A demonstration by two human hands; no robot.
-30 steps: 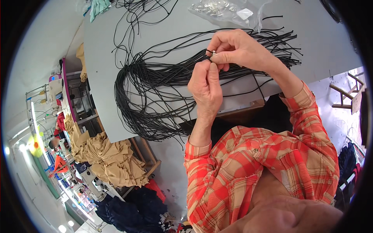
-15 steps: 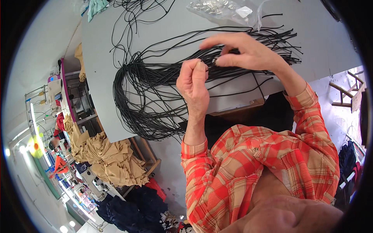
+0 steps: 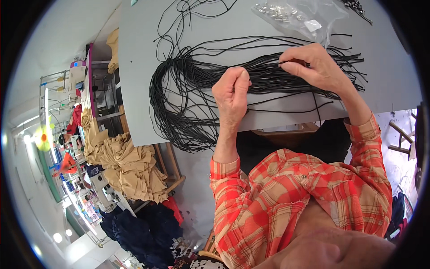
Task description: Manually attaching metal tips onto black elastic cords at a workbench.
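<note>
Pinching black cord [image 3: 268, 71] | right hand [image 3: 313, 67] | bag [image 3: 309, 18]: metal clips [image 3: 273, 11]

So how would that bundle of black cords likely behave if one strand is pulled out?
Probably floppy: the black cords lie in loose curves, and some droop over the edge of the grey table. Likely light, since the right hand pinches a strand with fingertips alone. Overlapping strands may snag and drag neighbours.
</note>
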